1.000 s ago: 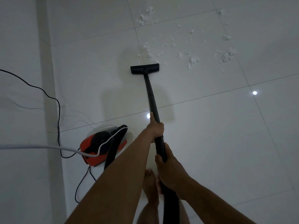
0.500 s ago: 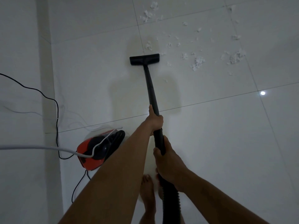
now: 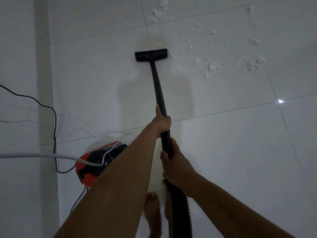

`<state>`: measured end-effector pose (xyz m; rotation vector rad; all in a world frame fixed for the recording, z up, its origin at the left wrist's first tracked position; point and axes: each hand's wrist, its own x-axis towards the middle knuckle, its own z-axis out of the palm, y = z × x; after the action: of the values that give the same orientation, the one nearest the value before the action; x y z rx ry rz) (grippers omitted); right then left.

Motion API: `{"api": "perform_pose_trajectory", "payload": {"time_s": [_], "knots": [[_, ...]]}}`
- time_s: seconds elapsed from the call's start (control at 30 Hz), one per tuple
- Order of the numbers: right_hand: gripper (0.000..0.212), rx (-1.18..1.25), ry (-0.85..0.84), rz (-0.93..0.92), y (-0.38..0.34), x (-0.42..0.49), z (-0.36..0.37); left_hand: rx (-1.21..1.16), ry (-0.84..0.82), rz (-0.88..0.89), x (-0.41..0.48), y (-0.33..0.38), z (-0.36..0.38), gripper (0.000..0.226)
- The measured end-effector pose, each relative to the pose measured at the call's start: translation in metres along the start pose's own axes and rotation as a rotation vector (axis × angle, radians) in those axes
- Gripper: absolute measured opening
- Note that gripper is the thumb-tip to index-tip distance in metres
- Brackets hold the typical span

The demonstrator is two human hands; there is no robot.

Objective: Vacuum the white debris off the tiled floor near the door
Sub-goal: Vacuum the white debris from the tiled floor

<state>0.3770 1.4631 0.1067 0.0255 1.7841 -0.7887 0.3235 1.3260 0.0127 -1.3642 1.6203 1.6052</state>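
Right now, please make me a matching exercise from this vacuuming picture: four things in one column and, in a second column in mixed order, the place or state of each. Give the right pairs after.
1. floor nozzle
2. vacuum canister
3. left hand
4. right hand

A. grips the wand low, just above the ribbed hose
B. red and black, on the tiled floor at the person's left
C. at the left edge of the white debris
D. grips the wand nearer the nozzle

Pairs: 1-C, 2-B, 3-D, 4-A.
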Motion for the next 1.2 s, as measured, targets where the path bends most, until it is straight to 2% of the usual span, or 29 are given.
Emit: {"api": "perform_pose_trajectory", "payload": {"time_s": [0.37, 0.53, 0.9, 1.2], "knots": [[0.048, 0.115, -0.056, 0.037, -0.023, 0.031, -0.011, 0.016, 0.01, 0.021, 0.035, 0.022, -0.013, 0.08], [0.049, 0.129, -0.062, 0.047, -0.027, 0.022, -0.014, 0.026, 0.006, 0.016, 0.023, 0.026, -0.013, 0.081], [0.053, -0.069, -0.049, -0.035, -0.028, -0.031, -0.021, -0.034, -0.032, -0.047, -0.029, 0.019, -0.005, 0.079], [0.055, 0.067, -0.036, 0.035, -0.064, -0.006, -0.014, 0.011, -0.042, -0.043, 0.001, 0.044, -0.03, 0.08]]}}
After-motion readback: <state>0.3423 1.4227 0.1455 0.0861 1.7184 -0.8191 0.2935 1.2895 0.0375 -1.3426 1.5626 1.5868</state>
